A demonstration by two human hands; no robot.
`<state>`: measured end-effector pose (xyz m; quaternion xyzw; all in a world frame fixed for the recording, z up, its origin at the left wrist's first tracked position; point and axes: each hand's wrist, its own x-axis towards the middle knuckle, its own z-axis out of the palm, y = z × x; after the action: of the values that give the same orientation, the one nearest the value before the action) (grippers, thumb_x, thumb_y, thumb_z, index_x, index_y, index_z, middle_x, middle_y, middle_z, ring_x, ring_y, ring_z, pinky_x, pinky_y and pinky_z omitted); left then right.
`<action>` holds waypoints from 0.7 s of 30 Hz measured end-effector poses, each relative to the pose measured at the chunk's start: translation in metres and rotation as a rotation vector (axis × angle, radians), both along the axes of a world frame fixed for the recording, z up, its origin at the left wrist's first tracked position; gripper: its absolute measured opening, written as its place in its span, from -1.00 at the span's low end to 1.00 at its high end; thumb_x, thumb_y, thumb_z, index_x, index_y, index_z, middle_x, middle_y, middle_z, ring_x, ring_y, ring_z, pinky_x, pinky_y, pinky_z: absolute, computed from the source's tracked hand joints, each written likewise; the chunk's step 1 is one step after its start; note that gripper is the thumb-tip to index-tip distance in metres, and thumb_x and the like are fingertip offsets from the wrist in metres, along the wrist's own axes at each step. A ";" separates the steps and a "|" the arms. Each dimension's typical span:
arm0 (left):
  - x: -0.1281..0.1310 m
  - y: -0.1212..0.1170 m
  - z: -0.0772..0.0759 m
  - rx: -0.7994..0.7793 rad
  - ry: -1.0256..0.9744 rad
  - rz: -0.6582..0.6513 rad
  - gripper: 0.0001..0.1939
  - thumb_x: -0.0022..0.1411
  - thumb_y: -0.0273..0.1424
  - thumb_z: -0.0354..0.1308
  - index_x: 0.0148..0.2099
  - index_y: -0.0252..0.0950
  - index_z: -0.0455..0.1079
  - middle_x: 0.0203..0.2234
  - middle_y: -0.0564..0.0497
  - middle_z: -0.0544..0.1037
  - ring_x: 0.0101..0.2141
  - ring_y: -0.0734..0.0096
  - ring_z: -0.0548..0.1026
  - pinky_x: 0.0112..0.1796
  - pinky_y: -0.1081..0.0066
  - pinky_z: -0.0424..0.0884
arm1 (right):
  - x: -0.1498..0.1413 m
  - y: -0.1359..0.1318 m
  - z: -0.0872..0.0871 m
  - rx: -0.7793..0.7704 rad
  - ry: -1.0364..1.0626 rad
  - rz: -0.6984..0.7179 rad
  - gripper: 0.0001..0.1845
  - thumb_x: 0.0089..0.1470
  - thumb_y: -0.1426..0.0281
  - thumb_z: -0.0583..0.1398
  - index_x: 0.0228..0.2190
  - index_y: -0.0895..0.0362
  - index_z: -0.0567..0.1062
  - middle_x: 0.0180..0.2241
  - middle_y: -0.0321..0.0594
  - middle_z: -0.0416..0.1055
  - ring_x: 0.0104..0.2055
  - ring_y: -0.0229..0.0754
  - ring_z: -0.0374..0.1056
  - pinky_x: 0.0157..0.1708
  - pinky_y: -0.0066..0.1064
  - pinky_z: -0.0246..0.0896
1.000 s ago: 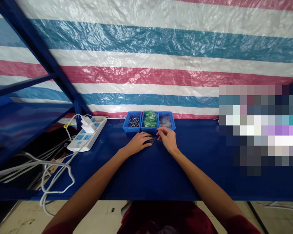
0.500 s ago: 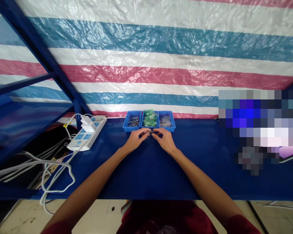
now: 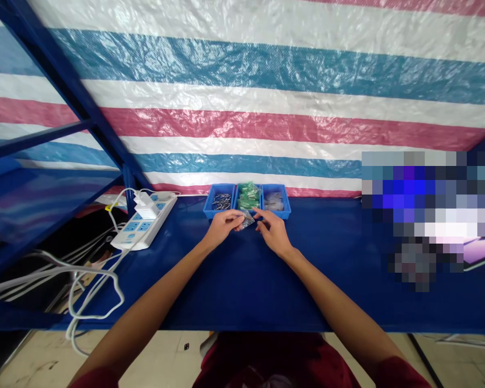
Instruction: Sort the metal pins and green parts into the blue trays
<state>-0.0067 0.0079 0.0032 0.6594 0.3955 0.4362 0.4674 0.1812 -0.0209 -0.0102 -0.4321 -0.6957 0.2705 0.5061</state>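
Note:
A small clear plastic bag [image 3: 247, 220] is pinched between the thumb and fingers of my left hand [image 3: 223, 229]; what is inside it is too small to make out. My right hand [image 3: 273, 231] is just right of the bag, thumb and forefinger apart, with nothing visible between them. Right behind my hands stand three blue bins side by side. The left bin [image 3: 210, 213] has small metal pieces [image 3: 222, 201] in it, the middle one green-and-clear packets [image 3: 248, 195], and the right one clear plastic bags [image 3: 273, 201].
On the left of the blue table [image 3: 242, 291] lies a white power strip [image 3: 143, 226] with a plugged-in charger [image 3: 144, 206] and loose white cables [image 3: 117, 291]. A striped plastic sheet [image 3: 242, 124] hangs behind. A pixelated area covers the right side.
My right hand has moved slightly right and its fingers have come off the small bag. The bag stays in my left hand and now shows more fully.

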 end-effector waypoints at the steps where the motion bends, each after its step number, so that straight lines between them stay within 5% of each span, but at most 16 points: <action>1: 0.000 0.000 0.002 -0.023 -0.011 -0.010 -0.62 0.11 -0.18 0.26 -0.13 -0.37 0.44 -0.62 0.07 0.47 -0.58 0.47 0.42 -0.42 0.41 0.41 | 0.000 0.000 -0.001 0.025 -0.015 0.008 -0.57 0.12 0.48 0.07 0.02 0.05 0.46 -0.17 -0.16 0.45 -0.46 -0.29 0.37 -0.34 -0.38 0.36; 6: 0.000 -0.004 0.007 -0.084 -0.038 -0.089 -0.49 0.12 -0.21 0.27 0.07 -0.33 0.33 -0.62 0.12 0.45 -0.58 0.49 0.42 -0.42 0.43 0.40 | -0.001 -0.001 -0.004 0.114 -0.098 0.001 -0.74 0.14 0.39 0.14 -0.15 0.06 0.56 -0.16 -0.14 0.45 -0.35 -0.23 0.38 -0.28 -0.37 0.35; 11: 0.001 -0.002 0.002 0.003 -0.005 -0.043 -0.57 0.23 -0.06 0.09 -0.16 -0.36 0.47 -0.50 0.00 0.47 -0.56 0.51 0.37 -0.51 0.48 0.33 | -0.002 -0.002 0.002 0.097 -0.042 -0.054 -0.78 0.17 0.30 0.14 -0.31 0.11 0.56 -0.35 -0.16 0.46 -0.40 -0.21 0.38 -0.34 -0.38 0.33; 16: 0.001 -0.002 0.002 0.092 0.093 -0.004 -0.67 0.09 -0.15 0.26 -0.28 -0.35 0.48 -0.37 -0.05 0.55 -0.36 0.35 0.48 -0.34 0.42 0.42 | -0.004 -0.003 0.003 -0.092 0.149 -0.020 -0.78 0.12 0.24 0.18 -0.33 0.12 0.55 -0.43 -0.23 0.48 -0.54 -0.25 0.37 -0.44 -0.40 0.32; 21: 0.001 -0.003 0.003 0.106 0.086 -0.003 -0.75 0.12 -0.22 0.24 -0.37 -0.34 0.46 -0.42 -0.04 0.56 -0.36 0.35 0.50 -0.30 0.40 0.43 | -0.007 -0.003 0.000 -0.179 0.208 0.031 -0.72 0.13 0.20 0.14 -0.32 0.13 0.54 -0.43 -0.22 0.49 -0.51 -0.24 0.39 -0.47 -0.40 0.33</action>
<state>-0.0058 0.0049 0.0061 0.7022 0.3905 0.4269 0.4149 0.1743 -0.0242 -0.0104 -0.4344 -0.6193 0.3826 0.5304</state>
